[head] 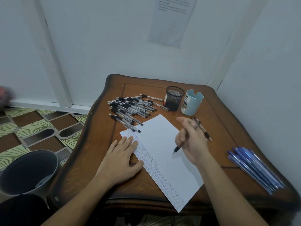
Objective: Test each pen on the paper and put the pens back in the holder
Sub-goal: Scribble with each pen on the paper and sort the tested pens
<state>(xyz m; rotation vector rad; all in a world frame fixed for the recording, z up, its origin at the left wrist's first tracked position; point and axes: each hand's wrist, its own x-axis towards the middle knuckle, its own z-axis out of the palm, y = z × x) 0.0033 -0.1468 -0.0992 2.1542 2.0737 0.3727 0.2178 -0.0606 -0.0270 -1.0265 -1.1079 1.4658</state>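
Note:
A white paper (164, 154) lies slanted on the wooden table (218, 111), with rows of blue test marks down its left edge. My left hand (121, 158) rests flat on that marked edge. My right hand (191, 141) grips a black-grip pen (178, 147), tip pointing down just above the paper's middle. A pile of several clear pens with black grips (130, 109) lies at the table's far left. A black mesh holder (174, 97) and a light blue holder (192, 102) stand at the back.
Two pens (203, 129) lie on the table behind my right hand. A bundle of several blue pens (255, 167) lies at the right edge. A grey bin (29, 170) stands on the patterned floor left of the table. Walls close in behind and right.

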